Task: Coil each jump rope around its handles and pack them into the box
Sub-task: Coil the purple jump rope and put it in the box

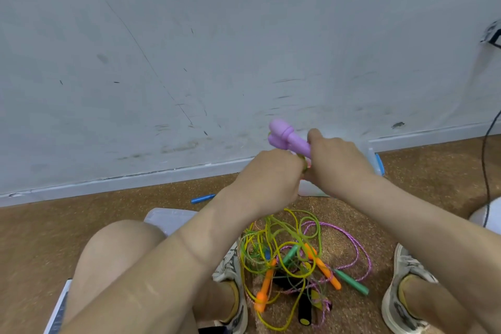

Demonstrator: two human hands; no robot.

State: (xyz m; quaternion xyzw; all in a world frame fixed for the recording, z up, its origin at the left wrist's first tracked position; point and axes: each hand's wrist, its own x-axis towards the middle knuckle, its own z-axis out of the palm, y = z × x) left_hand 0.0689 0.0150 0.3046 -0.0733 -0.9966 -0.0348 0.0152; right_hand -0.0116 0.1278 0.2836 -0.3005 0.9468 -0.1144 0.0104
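Purple handles (288, 138), two of them side by side, are clamped in the right hand (336, 160). Fingers wrap the lower shafts and the knob ends stick out up-left, held at chest height in front of the wall (189, 49). Left hand (271, 173) sits just beside them, fingers curled and pinching a yellow-green rope (304, 168) that shows in the gap between the hands. Can't tell how many turns are on the handles, since the hands cover that part.

Clear box (375, 160), with a blue latch, sits on the floor right behind the hands, against the skirting. Its contents are hidden.

Below the hands, between the two shoes (233, 266), lies a tangled pile (292, 260) of loose yellow and green cords, orange handles (267, 282), green handles (352, 282), a black handle (305, 309) with a yellow end and a pink braided rope (360, 249). None of these are coiled.

Blue handle (202, 198) lies alone on the brown floor (81, 219), left of the hands. Clear plastic piece (168, 218) is by the left knee. Black cable (488, 171) hangs at the far right.
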